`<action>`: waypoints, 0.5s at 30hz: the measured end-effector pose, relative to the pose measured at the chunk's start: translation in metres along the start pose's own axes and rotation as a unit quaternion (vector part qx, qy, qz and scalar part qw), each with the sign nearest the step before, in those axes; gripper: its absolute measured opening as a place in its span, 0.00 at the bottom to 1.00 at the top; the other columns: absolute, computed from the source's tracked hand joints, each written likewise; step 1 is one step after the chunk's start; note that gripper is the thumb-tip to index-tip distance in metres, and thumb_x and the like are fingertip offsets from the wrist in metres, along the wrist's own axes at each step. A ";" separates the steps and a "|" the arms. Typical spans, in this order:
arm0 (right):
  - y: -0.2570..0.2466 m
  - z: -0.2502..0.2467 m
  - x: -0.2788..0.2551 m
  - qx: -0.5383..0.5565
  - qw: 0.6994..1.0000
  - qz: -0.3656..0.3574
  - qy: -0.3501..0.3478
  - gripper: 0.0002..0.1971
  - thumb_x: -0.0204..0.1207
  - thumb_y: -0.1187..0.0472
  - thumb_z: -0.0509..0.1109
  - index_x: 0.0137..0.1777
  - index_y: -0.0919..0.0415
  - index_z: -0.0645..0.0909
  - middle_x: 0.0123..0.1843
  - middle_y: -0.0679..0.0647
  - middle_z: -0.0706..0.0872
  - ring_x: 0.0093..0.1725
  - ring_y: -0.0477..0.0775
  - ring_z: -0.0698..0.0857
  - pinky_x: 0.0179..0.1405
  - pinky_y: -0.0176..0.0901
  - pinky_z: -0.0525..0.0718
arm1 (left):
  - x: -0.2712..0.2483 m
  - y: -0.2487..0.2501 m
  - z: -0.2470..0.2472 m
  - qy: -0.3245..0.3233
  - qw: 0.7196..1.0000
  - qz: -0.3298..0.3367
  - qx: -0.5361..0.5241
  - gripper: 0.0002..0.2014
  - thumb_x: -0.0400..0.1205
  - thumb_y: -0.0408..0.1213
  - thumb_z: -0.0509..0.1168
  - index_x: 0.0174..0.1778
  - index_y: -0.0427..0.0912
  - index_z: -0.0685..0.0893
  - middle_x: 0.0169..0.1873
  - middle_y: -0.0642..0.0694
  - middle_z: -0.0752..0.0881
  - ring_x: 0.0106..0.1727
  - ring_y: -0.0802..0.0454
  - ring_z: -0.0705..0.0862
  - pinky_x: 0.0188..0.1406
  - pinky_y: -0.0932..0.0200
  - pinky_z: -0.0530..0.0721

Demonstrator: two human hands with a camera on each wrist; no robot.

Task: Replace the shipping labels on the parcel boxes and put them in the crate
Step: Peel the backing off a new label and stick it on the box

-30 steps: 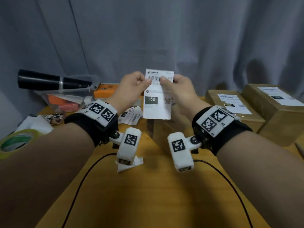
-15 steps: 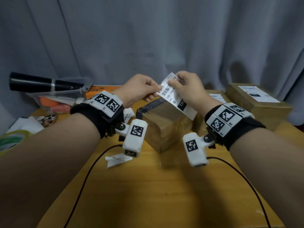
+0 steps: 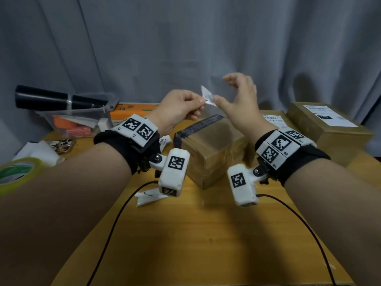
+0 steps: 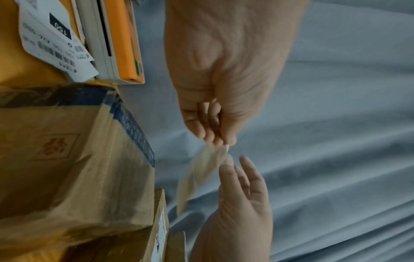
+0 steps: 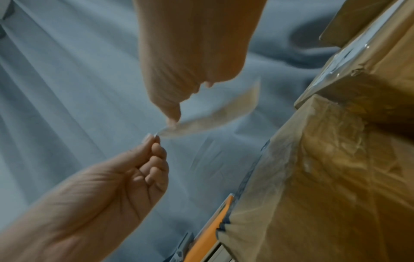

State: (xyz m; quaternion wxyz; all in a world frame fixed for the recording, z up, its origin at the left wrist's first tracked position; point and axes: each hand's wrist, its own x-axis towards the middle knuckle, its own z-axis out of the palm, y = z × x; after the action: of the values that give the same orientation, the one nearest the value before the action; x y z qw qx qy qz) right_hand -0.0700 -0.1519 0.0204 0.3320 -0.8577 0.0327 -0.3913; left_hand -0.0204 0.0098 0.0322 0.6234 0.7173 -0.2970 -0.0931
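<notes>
My left hand (image 3: 201, 102) pinches one corner of a white shipping label (image 3: 206, 95), held in the air above the middle parcel box (image 3: 210, 149). The label shows edge-on in the head view. In the wrist views it trails as a pale, blurred strip (image 4: 201, 179) (image 5: 215, 117). My right hand (image 3: 221, 89) is beside it with fingers spread and straight. Only its thumb (image 5: 172, 113) touches the label near the pinched corner. The brown box stands on the table (image 3: 206, 244) with a dark tape band along its top edge and no label showing on top.
Two more brown boxes with white labels (image 3: 327, 124) (image 3: 272, 120) stand at the right. A clear plastic bin (image 3: 78, 120) with a black roll (image 3: 55, 99) across it is at back left. An orange box (image 3: 132, 111), loose labels (image 4: 56, 44), a green tape roll (image 3: 16, 174) and a paper scrap (image 3: 148, 198) are also there.
Both hands pinched the label flat toward me, then tilted it. Now my right hand has opened its fingers and only the thumb touches it. The label has turned edge-on.
</notes>
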 end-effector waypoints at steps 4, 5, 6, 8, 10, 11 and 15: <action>-0.010 0.007 -0.004 0.171 0.982 -0.006 -0.078 0.06 0.75 0.64 0.73 0.50 0.55 0.85 0.44 0.46 0.86 0.43 0.32 0.84 0.51 0.28 0.80 | 0.006 -0.004 0.002 0.064 0.997 0.028 -0.040 0.08 0.84 0.33 0.62 0.40 0.39 0.83 0.33 0.48 0.82 0.31 0.59 0.78 0.33 0.69 0.80; -0.012 0.009 -0.004 0.196 0.977 -0.009 -0.085 0.07 0.75 0.66 0.72 0.51 0.57 0.86 0.44 0.47 0.88 0.43 0.35 0.85 0.51 0.31 0.82 | 0.006 -0.004 0.003 0.064 0.996 0.031 -0.044 0.09 0.84 0.33 0.61 0.40 0.39 0.83 0.33 0.48 0.82 0.31 0.59 0.78 0.33 0.69 0.80; -0.013 0.011 -0.005 0.212 0.973 -0.010 -0.086 0.07 0.76 0.67 0.72 0.52 0.58 0.86 0.44 0.48 0.88 0.45 0.40 0.87 0.53 0.35 0.85 | 0.007 -0.004 0.004 0.062 0.997 0.033 -0.045 0.09 0.84 0.32 0.61 0.39 0.39 0.83 0.33 0.48 0.82 0.31 0.60 0.78 0.33 0.69 0.79; -0.015 0.015 -0.005 0.231 0.970 -0.002 -0.078 0.07 0.76 0.67 0.72 0.49 0.55 0.86 0.43 0.48 0.88 0.46 0.48 0.88 0.50 0.42 0.88 | 0.007 -0.005 0.006 0.057 0.997 0.037 -0.039 0.10 0.85 0.32 0.61 0.39 0.40 0.83 0.33 0.48 0.82 0.31 0.60 0.78 0.33 0.69 0.79; -0.016 0.017 -0.005 0.229 0.971 0.016 -0.066 0.05 0.76 0.66 0.71 0.48 0.57 0.87 0.41 0.50 0.88 0.44 0.49 0.88 0.44 0.41 0.88 | 0.007 -0.007 0.007 0.055 0.997 0.040 -0.030 0.10 0.85 0.31 0.60 0.39 0.41 0.83 0.33 0.48 0.82 0.31 0.60 0.78 0.34 0.68 0.79; -0.015 0.019 -0.005 0.233 0.970 0.022 -0.064 0.05 0.77 0.66 0.71 0.49 0.60 0.87 0.41 0.51 0.88 0.43 0.49 0.89 0.42 0.39 0.88 | 0.007 -0.008 0.007 0.054 0.997 0.041 -0.027 0.10 0.85 0.31 0.60 0.40 0.41 0.83 0.33 0.48 0.82 0.31 0.60 0.78 0.35 0.68 0.78; -0.014 0.024 -0.005 0.242 0.968 0.029 -0.060 0.06 0.77 0.68 0.70 0.50 0.65 0.88 0.40 0.54 0.89 0.39 0.45 0.89 0.39 0.36 0.88 | 0.008 -0.012 0.004 0.052 0.998 0.040 -0.023 0.10 0.85 0.31 0.59 0.41 0.40 0.83 0.33 0.47 0.83 0.33 0.59 0.78 0.35 0.70 0.79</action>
State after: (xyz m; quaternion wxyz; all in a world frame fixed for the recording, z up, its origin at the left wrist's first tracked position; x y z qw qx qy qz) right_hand -0.0603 -0.1261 0.0145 0.5421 -0.7725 -0.0584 -0.3256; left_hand -0.0121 0.0030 0.0216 0.6577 0.6941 -0.2902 -0.0380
